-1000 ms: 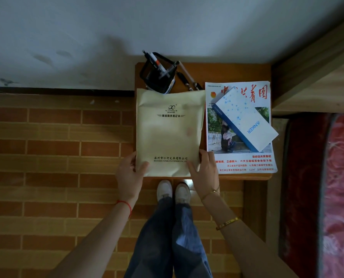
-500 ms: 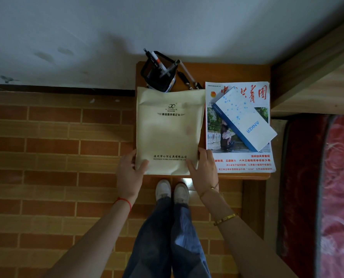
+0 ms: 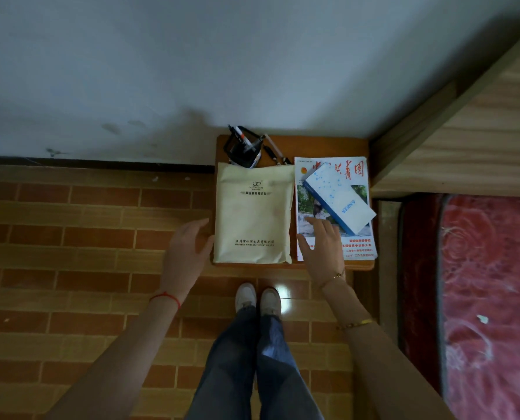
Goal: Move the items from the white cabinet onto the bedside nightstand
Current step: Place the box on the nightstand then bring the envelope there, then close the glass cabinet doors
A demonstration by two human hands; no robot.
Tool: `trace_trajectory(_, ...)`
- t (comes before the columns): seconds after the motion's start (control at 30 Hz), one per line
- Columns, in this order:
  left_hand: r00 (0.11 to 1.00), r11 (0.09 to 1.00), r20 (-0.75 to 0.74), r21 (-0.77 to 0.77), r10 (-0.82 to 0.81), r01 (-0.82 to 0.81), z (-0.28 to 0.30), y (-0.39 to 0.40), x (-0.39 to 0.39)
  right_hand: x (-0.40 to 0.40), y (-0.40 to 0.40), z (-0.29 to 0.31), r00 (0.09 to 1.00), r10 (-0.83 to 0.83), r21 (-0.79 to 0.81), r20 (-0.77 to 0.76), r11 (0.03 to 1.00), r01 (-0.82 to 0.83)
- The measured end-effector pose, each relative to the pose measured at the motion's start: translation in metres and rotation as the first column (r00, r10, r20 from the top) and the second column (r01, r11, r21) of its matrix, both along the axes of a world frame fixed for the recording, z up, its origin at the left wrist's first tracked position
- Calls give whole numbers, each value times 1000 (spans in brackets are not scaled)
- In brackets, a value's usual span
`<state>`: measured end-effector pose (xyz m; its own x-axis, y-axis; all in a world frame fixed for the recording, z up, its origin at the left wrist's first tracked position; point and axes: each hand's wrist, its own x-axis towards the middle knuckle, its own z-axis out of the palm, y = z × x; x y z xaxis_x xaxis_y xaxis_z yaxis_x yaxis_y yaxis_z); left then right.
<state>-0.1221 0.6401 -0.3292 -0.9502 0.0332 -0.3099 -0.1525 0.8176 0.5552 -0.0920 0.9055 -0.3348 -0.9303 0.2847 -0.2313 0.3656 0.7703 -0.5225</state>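
A cream cloth bag point(image 3: 254, 213) lies flat on the left half of the small wooden nightstand point(image 3: 322, 145). Right of it lies a magazine point(image 3: 355, 247) with a white and blue box point(image 3: 339, 197) resting on top. A black pen holder point(image 3: 244, 148) with pens stands at the back left corner. My left hand point(image 3: 187, 250) hovers open just left of the bag, off the nightstand's edge. My right hand point(image 3: 324, 245) is open with fingers spread over the magazine's lower left part, beside the bag.
A white wall rises behind the nightstand. A wooden bed frame point(image 3: 465, 122) and a red patterned mattress point(image 3: 492, 298) sit close on the right. Brick-patterned floor point(image 3: 86, 237) extends to the left. My feet point(image 3: 258, 298) stand right in front of the nightstand.
Both hands have let go of the bag's lower corners and moved apart. The left went outward left, the right onto the magazine. The bag lies still.
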Motion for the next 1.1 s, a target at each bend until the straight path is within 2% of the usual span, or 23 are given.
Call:
trace_trajectory(0.23,964,991,-232,-60,-128,117,132,-16,8,18,10,136,971,103,67,-214,994,-90)
trace_trajectory(0.47,915,977,-345,-120,-209,177,240,-29,45,58,11,235,932,140,163,-333,983,-90)
trace_trajectory(0.7,922,983,-343,-83,-182,163,280,-42,72,90,0,278,938,131,140,-319,986,-90)
trace_trajectory(1.1,921,989,-363,-97,-138,110,310,-37,85,96,-4,311,932,162,114,-324,985,-132)
